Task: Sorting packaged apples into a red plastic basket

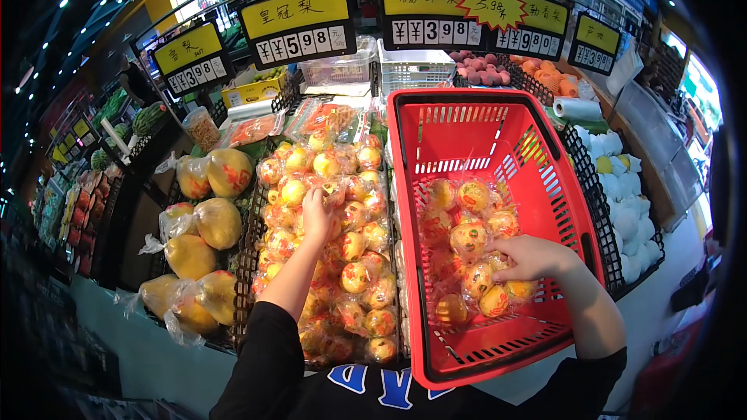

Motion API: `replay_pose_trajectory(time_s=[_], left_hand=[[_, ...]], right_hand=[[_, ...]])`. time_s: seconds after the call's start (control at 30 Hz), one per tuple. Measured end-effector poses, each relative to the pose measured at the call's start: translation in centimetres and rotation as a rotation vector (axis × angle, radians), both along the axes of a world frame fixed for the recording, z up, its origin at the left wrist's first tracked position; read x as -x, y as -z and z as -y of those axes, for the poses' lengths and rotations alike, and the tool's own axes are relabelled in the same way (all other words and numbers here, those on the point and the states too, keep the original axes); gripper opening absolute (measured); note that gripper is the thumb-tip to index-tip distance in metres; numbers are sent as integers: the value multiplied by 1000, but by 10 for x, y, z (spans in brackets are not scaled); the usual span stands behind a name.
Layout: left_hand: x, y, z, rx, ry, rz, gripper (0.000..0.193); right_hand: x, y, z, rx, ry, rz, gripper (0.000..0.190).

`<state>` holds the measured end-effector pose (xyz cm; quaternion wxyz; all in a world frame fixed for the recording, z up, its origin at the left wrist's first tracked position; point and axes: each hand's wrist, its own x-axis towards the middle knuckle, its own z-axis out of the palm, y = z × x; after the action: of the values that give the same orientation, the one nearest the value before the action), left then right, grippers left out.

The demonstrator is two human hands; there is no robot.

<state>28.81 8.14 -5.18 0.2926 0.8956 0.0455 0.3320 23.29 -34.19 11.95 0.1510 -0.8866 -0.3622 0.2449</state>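
Note:
Over a bin of round yellow fruits (354,277) in clear wrap, my left hand (318,216) reaches away from me. Its fingertips touch the wrapped fruit near the middle of the bin; whether they grip one is hidden behind the hand. A red plastic shopping basket (461,143) rests to the right of these fruits, its far end tilted up. My right hand (536,258) is inside it, thumb and fingers around a wrapped yellow fruit (496,261). Several more wrapped fruits (468,237) lie in the basket's left half.
Bagged pomelos (219,224) fill the crate on the left. White foam-wrapped fruits (629,227) are at the right, behind a black lattice divider (589,204). Beyond the basket are peaches (481,69) and a plastic-bag roll (576,109). Price boards (296,23) hang across the back.

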Motion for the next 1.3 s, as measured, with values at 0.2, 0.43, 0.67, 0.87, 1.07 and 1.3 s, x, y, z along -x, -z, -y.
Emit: replay_pose_trajectory(time_s=[0.2,0.43,0.67,0.87,1.07,1.3], left_hand=[[6,11,-11,70,-11,156,25],[39,-79,44,1475,297,237,20],[84,-165,107,922,786,407,23],[129,-181,153,66,1066,83,22],[132,-184,151,70,1145,42,39],[109,-160,115,27,939,232,36]], right_hand=[[1,-8,-10,97,20,-85,59],[-3,6,-12,-4,-57,-86,56],[1,0,-15,-176,-29,8,55],[17,-27,-33,-582,21,-760,87],[22,-18,-52,-326,-249,-328,88],[22,5,-43,-138,-195,-162,77]])
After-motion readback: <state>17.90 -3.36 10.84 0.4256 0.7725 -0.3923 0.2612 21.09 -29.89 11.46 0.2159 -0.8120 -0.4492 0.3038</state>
